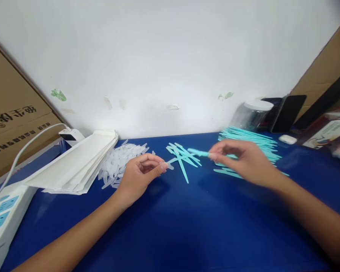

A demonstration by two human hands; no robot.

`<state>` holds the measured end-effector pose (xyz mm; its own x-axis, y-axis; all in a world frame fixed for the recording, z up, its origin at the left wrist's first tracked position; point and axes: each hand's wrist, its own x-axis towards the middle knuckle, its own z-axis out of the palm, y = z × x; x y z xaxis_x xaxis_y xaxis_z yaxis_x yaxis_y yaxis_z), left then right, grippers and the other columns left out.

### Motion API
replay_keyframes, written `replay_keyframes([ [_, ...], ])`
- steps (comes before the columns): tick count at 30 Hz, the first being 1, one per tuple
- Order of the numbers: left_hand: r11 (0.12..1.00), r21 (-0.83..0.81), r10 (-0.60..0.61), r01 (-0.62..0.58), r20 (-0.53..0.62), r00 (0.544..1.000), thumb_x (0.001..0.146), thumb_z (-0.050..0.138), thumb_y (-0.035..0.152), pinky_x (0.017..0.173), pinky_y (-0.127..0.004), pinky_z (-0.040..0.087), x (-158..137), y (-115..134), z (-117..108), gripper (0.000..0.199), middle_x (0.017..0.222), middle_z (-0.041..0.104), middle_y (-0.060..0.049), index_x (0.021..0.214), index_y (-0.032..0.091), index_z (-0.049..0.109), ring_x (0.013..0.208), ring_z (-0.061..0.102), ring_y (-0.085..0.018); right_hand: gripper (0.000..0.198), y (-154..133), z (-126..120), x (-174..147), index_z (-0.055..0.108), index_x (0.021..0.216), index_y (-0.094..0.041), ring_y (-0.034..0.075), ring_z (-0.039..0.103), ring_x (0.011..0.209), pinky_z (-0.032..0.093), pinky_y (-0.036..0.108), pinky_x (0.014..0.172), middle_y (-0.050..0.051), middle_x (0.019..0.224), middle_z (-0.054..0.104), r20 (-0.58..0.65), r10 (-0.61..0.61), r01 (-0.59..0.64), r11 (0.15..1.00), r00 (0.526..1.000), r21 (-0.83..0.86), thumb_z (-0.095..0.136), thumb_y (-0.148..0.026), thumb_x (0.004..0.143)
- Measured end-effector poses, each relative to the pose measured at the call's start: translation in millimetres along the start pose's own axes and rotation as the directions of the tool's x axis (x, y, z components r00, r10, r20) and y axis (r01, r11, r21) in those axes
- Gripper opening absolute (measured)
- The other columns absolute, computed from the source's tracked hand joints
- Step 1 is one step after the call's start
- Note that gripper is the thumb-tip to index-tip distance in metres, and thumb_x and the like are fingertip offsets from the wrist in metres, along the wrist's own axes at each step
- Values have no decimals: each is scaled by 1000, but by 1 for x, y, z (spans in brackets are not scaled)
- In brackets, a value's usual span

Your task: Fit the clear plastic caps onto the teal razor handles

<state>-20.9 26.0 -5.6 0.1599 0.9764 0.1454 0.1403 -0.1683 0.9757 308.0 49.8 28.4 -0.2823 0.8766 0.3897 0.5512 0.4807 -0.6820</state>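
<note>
My left hand (143, 175) pinches a small translucent plastic cap (170, 166) between thumb and fingertips. Beside that hand lies a heap of similar translucent caps (116, 162). My right hand (238, 158) is closed on a slim teal eyebrow razor (198, 152), its tip pointing left towards my left hand; the far part of it is blurred. Between the two hands, a small loose pile of teal razors (183, 155) lies crossed on the blue table (170, 226). A larger stack of teal razors (252, 141) sits behind my right hand, which partly hides it.
Long white paper sleeves (73, 162) lie stacked at left, near a power strip (5, 219) and a white charger (70, 136) with a cable. At the back right stand a lidded clear jar (252, 115), a dark phone (289, 113) and a bottle (328, 128). A white wall closes the back.
</note>
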Motion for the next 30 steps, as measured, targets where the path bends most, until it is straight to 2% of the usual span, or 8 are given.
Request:
replay_keyframes([
  [3,999,-29,-35,35,18,999,86,87,43,77,-27,61,0,1,2,29,91,84,-7,94,18,75,82,77,-18,27,-9,23,-7,78,92,-24,21,69,83,54,33,75,5,92,79,144,28,-46,991,989,125,75,-51,94],
  [7,998,-15,-65,65,16,998,84,90,44,73,-25,60,-1,-1,3,31,88,84,-8,91,17,75,80,78,-18,26,-7,37,-11,79,92,-25,19,66,80,53,32,75,3,90,78,245,39,-87,978,969,191,76,-50,94],
  [13,997,7,-83,83,43,996,84,90,44,70,-25,60,-3,-3,3,31,85,84,-7,90,17,77,75,76,-17,24,-7,37,-11,79,90,-25,19,67,85,54,32,78,3,91,78,238,43,-93,975,970,202,77,-49,94],
  [19,997,7,-80,80,69,994,88,86,45,68,-23,59,-3,-4,2,29,89,84,-7,92,18,77,77,77,-17,22,-8,31,-10,80,91,-25,20,69,84,54,32,74,3,91,79,162,38,-63,987,986,148,75,-46,95],
  [24,996,17,-85,84,99,991,88,86,45,67,-23,58,-4,-5,5,29,88,84,-7,90,18,77,77,77,-17,19,-8,33,-12,79,90,-26,19,69,82,54,31,76,2,90,79,199,6,-37,987,980,154,75,-44,96],
  [30,993,28,-117,114,165,979,85,89,44,69,-25,59,-7,-4,11,28,80,82,-6,88,17,78,73,76,-17,19,-15,43,-18,80,91,-25,18,70,84,55,30,74,2,92,79,249,16,-63,981,968,185,73,-42,97],
])
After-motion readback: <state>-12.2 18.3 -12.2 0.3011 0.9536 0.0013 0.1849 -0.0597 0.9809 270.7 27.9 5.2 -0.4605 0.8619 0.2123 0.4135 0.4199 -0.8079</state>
